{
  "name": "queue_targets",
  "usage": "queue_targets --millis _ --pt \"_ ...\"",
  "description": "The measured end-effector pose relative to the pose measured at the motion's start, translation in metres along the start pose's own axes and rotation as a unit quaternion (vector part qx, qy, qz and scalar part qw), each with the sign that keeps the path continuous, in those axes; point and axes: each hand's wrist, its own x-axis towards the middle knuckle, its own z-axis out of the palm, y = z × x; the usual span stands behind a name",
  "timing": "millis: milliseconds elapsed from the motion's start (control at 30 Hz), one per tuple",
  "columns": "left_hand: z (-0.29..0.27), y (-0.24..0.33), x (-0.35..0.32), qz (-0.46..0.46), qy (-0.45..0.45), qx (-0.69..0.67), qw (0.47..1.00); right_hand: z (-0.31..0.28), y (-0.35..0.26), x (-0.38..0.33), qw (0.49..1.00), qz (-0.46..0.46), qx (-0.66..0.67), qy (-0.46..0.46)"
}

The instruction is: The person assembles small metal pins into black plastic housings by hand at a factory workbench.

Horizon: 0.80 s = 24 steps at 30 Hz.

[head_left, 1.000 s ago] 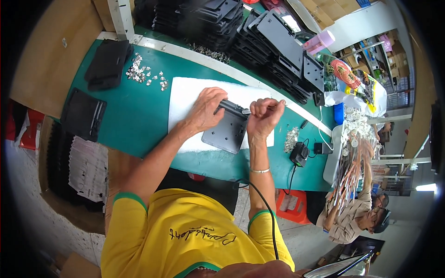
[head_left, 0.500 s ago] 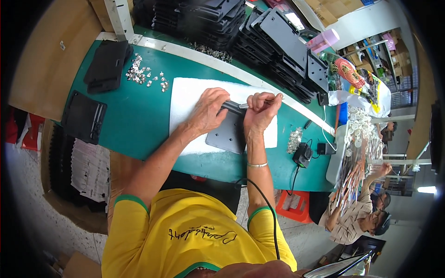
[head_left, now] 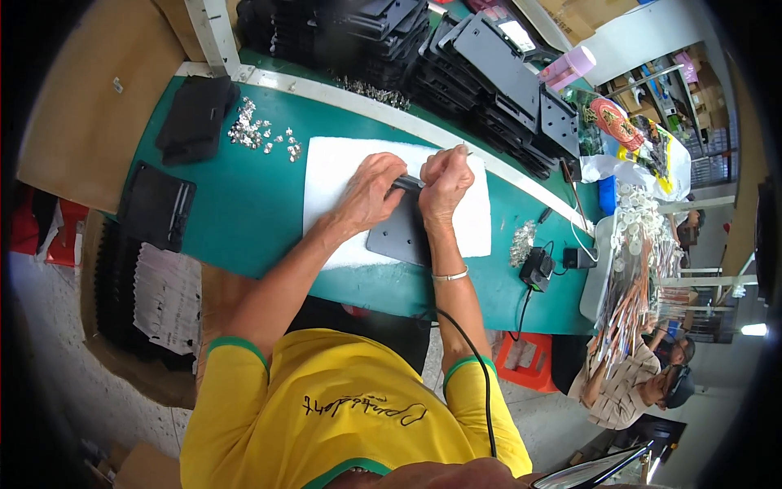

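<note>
A dark grey flat panel (head_left: 395, 234) with small holes lies on a white foam sheet (head_left: 330, 163). Along its far edge runs a dark bar (head_left: 407, 183). My left hand (head_left: 373, 191) is closed over the left end of that bar, thumb and fingers gripping it. At the bar's right end my right hand (head_left: 447, 183) is closed in a fist-like pinch. A thin pointed tip pokes out above its fingers; the rest is hidden, so its kind cannot be told.
Small metal parts lie in piles at the left (head_left: 248, 126) and right (head_left: 522, 243). Black panels stack (head_left: 489, 90) beyond the white rail; more lie left (head_left: 195, 118). A black adapter (head_left: 536, 267) with cables sits right, near a tray (head_left: 599, 277) of parts. Another person (head_left: 623, 391) sits further right.
My right hand has shifted slightly left and up, and its wrist has turned, with the fingers curled tighter. My left hand keeps its hold on the bar. The view has shifted slightly.
</note>
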Motion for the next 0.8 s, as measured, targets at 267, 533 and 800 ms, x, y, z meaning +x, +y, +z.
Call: queue_targets --millis 267,533,800 --pt "-0.016 0.002 -0.007 0.006 0.036 0.068 0.997 -0.007 -0.016 0.004 0.982 0.077 0.153 -0.075" --pt "-0.013 -0.006 -0.004 0.012 0.054 0.034 0.998 0.019 -0.007 0.008 0.981 0.053 -0.037 -0.184" --pt "-0.008 -0.008 -0.004 -0.013 0.058 0.007 0.998 0.032 -0.008 0.002 0.960 0.045 -0.134 -0.241"
